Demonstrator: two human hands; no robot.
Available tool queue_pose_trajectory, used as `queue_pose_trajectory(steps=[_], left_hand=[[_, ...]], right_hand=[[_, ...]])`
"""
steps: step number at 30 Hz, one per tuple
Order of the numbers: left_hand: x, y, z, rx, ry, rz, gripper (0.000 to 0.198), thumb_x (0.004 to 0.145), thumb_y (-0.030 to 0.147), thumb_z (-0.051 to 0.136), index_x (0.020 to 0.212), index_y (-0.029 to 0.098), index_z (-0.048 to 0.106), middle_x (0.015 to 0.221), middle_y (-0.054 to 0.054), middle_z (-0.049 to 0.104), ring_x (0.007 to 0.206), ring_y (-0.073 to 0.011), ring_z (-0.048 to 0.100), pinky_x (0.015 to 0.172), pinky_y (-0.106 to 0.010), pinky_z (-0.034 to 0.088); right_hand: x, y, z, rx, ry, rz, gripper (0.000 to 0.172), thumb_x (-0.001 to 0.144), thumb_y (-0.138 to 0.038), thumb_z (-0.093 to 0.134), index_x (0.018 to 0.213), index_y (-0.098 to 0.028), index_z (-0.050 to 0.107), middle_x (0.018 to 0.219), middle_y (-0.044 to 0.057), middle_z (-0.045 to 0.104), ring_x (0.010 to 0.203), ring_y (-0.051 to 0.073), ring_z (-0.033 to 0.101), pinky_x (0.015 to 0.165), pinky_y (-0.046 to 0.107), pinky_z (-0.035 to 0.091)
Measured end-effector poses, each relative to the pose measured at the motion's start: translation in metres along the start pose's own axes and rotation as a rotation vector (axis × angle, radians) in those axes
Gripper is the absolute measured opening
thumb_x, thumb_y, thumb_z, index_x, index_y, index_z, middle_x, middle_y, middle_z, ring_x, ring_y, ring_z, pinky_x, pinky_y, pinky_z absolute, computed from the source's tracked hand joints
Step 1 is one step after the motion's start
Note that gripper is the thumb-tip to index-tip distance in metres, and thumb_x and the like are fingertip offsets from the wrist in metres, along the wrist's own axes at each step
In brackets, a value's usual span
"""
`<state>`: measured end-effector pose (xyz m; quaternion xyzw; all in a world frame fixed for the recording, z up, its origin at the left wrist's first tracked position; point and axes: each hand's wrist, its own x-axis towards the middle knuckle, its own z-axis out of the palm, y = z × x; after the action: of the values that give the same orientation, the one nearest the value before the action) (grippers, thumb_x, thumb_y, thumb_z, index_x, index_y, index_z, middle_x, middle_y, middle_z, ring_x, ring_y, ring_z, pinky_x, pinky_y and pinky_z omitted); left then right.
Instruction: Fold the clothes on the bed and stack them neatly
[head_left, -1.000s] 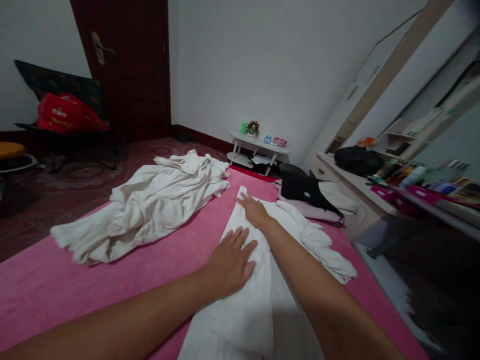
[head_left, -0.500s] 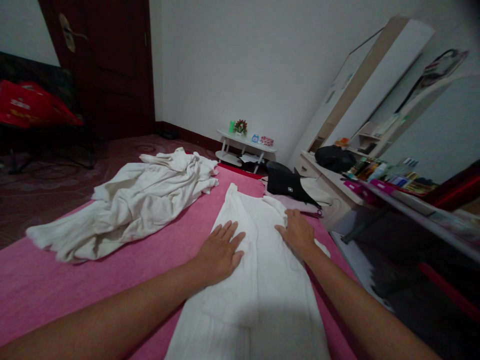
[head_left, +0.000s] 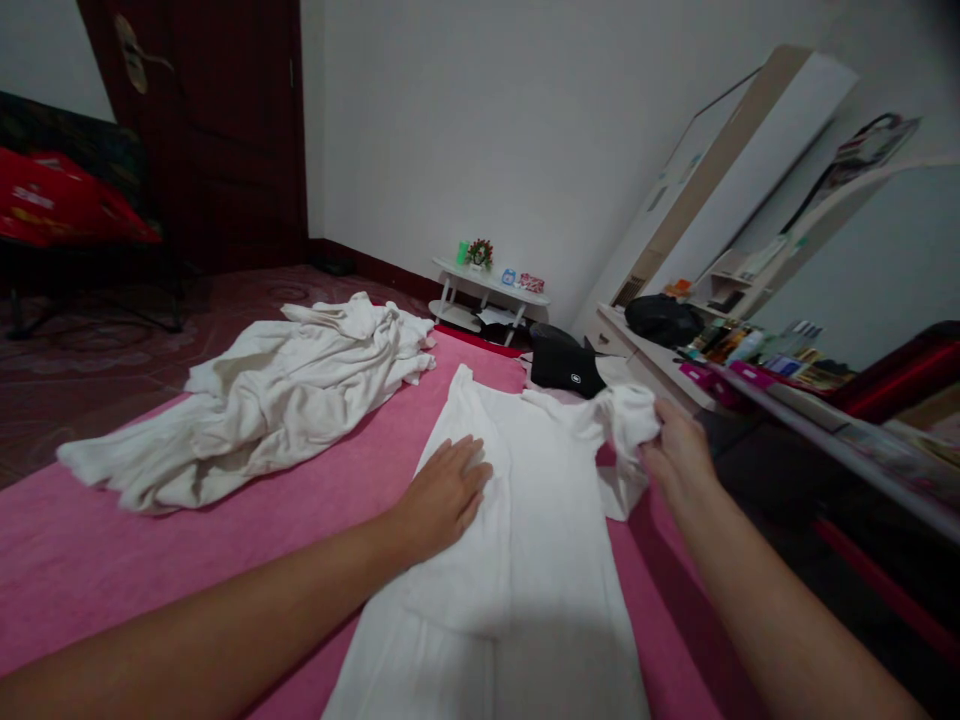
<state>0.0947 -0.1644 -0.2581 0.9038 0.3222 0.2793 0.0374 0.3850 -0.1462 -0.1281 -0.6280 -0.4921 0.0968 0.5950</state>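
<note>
Across the pink bedcover (head_left: 150, 560), dead centre, lies the flat white cotton garment (head_left: 532, 530). Left hand (head_left: 444, 492) presses open-palmed on its 10 o'clock edge; right hand (head_left: 679, 458), well apart at 2 o'clock, pinches the bunched sleeve (head_left: 628, 415). By its folds this is light, limp cloth (it creases readily), best gripped at seams or sleeve ends.

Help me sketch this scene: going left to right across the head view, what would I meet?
Crumpled white pile → left hand, flat on the spread white garment → black bag → right hand, gripping that garment's sleeve → row of bottles.
</note>
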Motion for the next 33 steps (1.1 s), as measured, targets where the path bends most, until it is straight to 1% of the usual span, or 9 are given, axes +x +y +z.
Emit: queue_pose_trajectory(steps=[2, 4, 7, 13, 16, 21, 26, 30, 33], left_hand=[[0.000, 0.002, -0.006, -0.044, 0.038, 0.127, 0.031, 0.094, 0.018, 0.039, 0.122, 0.018, 0.054, 0.139, -0.014, 0.046, 0.133, -0.0241, 0.037, 0.112, -0.049, 0.028], [0.000, 0.004, -0.013, -0.105, 0.043, 0.240, 0.028, 0.096, 0.019, 0.038, 0.119, 0.019, 0.055, 0.133, -0.013, 0.051, 0.127, -0.0221, 0.043, 0.108, -0.044, 0.036], [0.001, 0.009, -0.020, -0.179, 0.010, 0.337, 0.025, 0.097, 0.021, 0.039, 0.112, 0.017, 0.059, 0.119, -0.012, 0.058, 0.115, -0.0208, 0.052, 0.097, -0.035, 0.045], [0.005, 0.013, -0.017, -0.202, -0.084, 0.356, 0.025, 0.095, 0.017, 0.040, 0.104, 0.017, 0.064, 0.108, -0.009, 0.063, 0.105, -0.0190, 0.057, 0.090, -0.030, 0.046], [0.005, 0.012, -0.012, -0.198, -0.088, 0.329, 0.024, 0.092, 0.015, 0.044, 0.104, 0.018, 0.063, 0.108, -0.009, 0.063, 0.103, -0.0186, 0.057, 0.089, -0.029, 0.047], [0.003, 0.012, -0.013, -0.167, -0.079, 0.340, 0.024, 0.094, 0.017, 0.042, 0.102, 0.019, 0.064, 0.105, -0.009, 0.063, 0.102, -0.0190, 0.057, 0.088, -0.030, 0.046], [0.002, 0.014, -0.015, -0.159, -0.120, 0.313, 0.026, 0.096, 0.019, 0.039, 0.101, 0.019, 0.065, 0.102, -0.009, 0.064, 0.101, -0.0194, 0.058, 0.088, -0.030, 0.045], [0.001, 0.014, -0.016, -0.164, -0.128, 0.308, 0.029, 0.097, 0.021, 0.037, 0.103, 0.018, 0.065, 0.103, -0.010, 0.064, 0.101, -0.0194, 0.058, 0.088, -0.030, 0.046], [0.001, 0.014, -0.017, -0.175, -0.115, 0.307, 0.028, 0.097, 0.022, 0.038, 0.103, 0.019, 0.065, 0.103, -0.009, 0.065, 0.099, -0.0188, 0.059, 0.087, -0.030, 0.047]], right_hand=[[-0.024, -0.037, 0.008, 0.035, -0.120, -0.074, 0.037, 0.078, -0.050, 0.058, 0.106, -0.025, 0.060, 0.092, 0.002, 0.067, 0.077, 0.016, 0.066, 0.070, 0.030, 0.055], [-0.053, -0.068, 0.011, -0.048, -0.432, -0.344, 0.045, 0.076, -0.040, 0.067, 0.118, -0.029, 0.058, 0.118, 0.004, 0.062, 0.109, 0.020, 0.060, 0.095, 0.038, 0.047], [-0.088, -0.077, 0.003, -0.327, -0.631, -0.513, 0.036, 0.079, -0.034, 0.066, 0.115, -0.032, 0.063, 0.127, 0.001, 0.060, 0.124, 0.023, 0.050, 0.109, 0.043, 0.035], [-0.089, 0.040, -0.012, -0.459, -0.659, -0.140, 0.052, 0.076, -0.014, 0.052, 0.128, -0.021, 0.054, 0.120, 0.009, 0.064, 0.094, 0.020, 0.064, 0.085, 0.036, 0.051], [-0.088, 0.077, -0.004, -0.493, -0.677, -0.134, 0.063, 0.074, -0.016, 0.057, 0.136, -0.021, 0.045, 0.122, 0.007, 0.061, 0.083, 0.016, 0.063, 0.078, 0.031, 0.050], [-0.083, 0.062, 0.015, -0.784, -0.633, -0.266, 0.015, 0.084, -0.025, 0.053, 0.088, -0.022, 0.067, 0.113, 0.004, 0.061, 0.089, 0.016, 0.060, 0.075, 0.026, 0.043], [-0.050, 0.021, 0.027, -1.084, -0.412, -0.171, 0.023, 0.089, -0.025, 0.045, 0.080, -0.018, 0.065, 0.089, 0.008, 0.066, 0.081, 0.018, 0.061, 0.064, 0.026, 0.036], [-0.055, 0.011, 0.035, -0.906, -0.749, -0.221, 0.029, 0.071, -0.035, 0.071, 0.098, -0.024, 0.064, 0.094, 0.000, 0.067, 0.076, 0.015, 0.060, 0.063, 0.023, 0.037], [-0.070, 0.019, 0.039, -0.881, -0.963, -0.288, 0.015, 0.067, -0.027, 0.072, 0.080, -0.022, 0.067, 0.098, 0.000, 0.064, 0.073, 0.012, 0.058, 0.062, 0.021, 0.036]])
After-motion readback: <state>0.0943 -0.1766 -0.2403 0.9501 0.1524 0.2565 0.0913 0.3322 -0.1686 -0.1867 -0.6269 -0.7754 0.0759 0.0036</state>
